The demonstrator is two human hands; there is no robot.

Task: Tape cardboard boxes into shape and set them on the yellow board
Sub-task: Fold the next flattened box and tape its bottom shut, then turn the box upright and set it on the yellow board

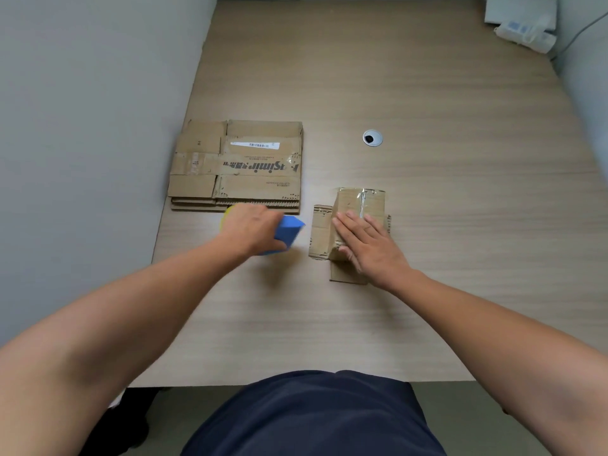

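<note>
The small cardboard box (pixel 358 200) sits on the table (pixel 460 258) just right of centre. It lies directly under your right hand (pixel 365 240), so that is the nearer hand. The fingers there lie flat and straight across the top, pressing rather than gripping. Your left hand (pixel 250 230) is just to the left of the box and apart from it. It is curled round a blue tool, blurred, with a bit of yellow at its far side, which I take to be a blue tape dispenser (pixel 289 230). The tool's tip points right, toward the box's left flap (pixel 320 230). The box's long axis runs near to far, and a strip of clear, shiny tape already follows that line along the top seam. The cardboard is brown, creased and worn. One flap is splayed flat to the left and another toward you, so the shaping looks unfinished. A stack of flattened cartons (pixel 243 166) lies far left, beyond your left hand. The yellow board is not in view, so I cannot tell which way the finished box must go.
</note>
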